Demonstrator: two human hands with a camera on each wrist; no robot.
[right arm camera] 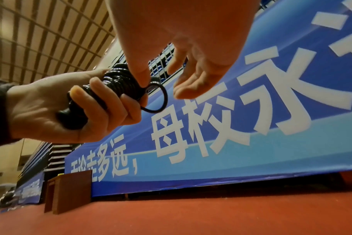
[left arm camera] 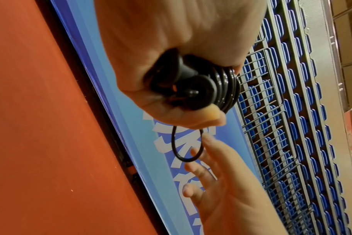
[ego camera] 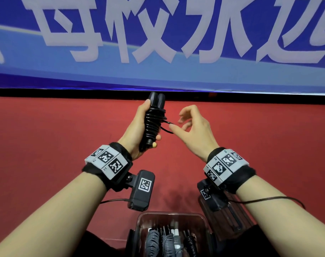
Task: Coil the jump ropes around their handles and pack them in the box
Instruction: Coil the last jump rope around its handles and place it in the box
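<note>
A black jump rope [ego camera: 154,123] is coiled tightly round its two handles, which stand upright over the red floor. My left hand [ego camera: 137,127] grips this bundle [left arm camera: 211,89] round its middle, fingers wrapped over the coils [right arm camera: 119,81]. One small loose loop of rope [ego camera: 169,127] sticks out to the right. My right hand [ego camera: 193,127] hovers beside it, thumb tip [right arm camera: 141,74] touching the loop [right arm camera: 165,98], the other fingers relaxed and apart. A clear plastic box [ego camera: 169,214] sits near my body and holds several coiled ropes, grey [ego camera: 152,242] and black [ego camera: 190,243].
A red floor [ego camera: 46,145] runs to a blue banner [ego camera: 176,75] with large white characters. What looks like the box's clear lid [ego camera: 235,219] lies right of the box, under my right wrist. A brown wooden stand [right arm camera: 70,190] is far off to the left.
</note>
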